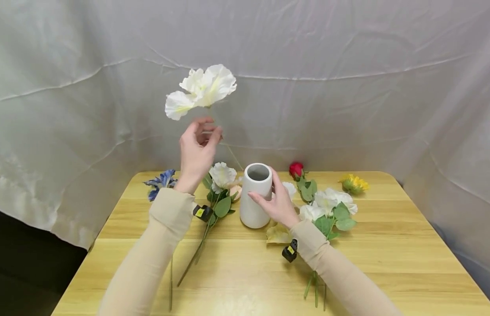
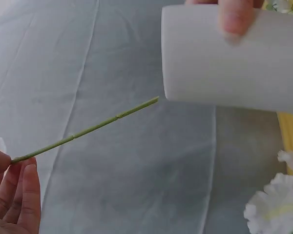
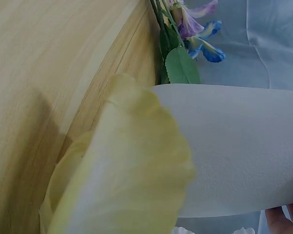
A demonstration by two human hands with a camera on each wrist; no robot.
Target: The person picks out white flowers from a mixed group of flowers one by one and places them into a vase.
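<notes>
My left hand (image 1: 198, 151) pinches the thin green stem (image 2: 95, 127) of a white artificial flower (image 1: 207, 87) between thumb and fingertips, its wide petals raised above the hand. The stem slants down to the right, and in the left wrist view its cut end is close to the mouth of a white vase (image 1: 252, 210). Upright on the table, the vase has its opening facing up. My right hand (image 1: 282, 204) grips the vase's right side near the top, thumb across the front. Petals of a yellow flower (image 3: 136, 161) partly cover the vase in the right wrist view.
On the wooden table (image 1: 237, 272) lie a blue flower (image 1: 162, 182) and a white flower (image 1: 222, 175) at left. To the right are a red rose (image 1: 296, 170), a yellow flower head (image 1: 354, 184) and white flowers (image 1: 327, 202) with green leaves. Grey cloth (image 1: 308, 118) hangs behind.
</notes>
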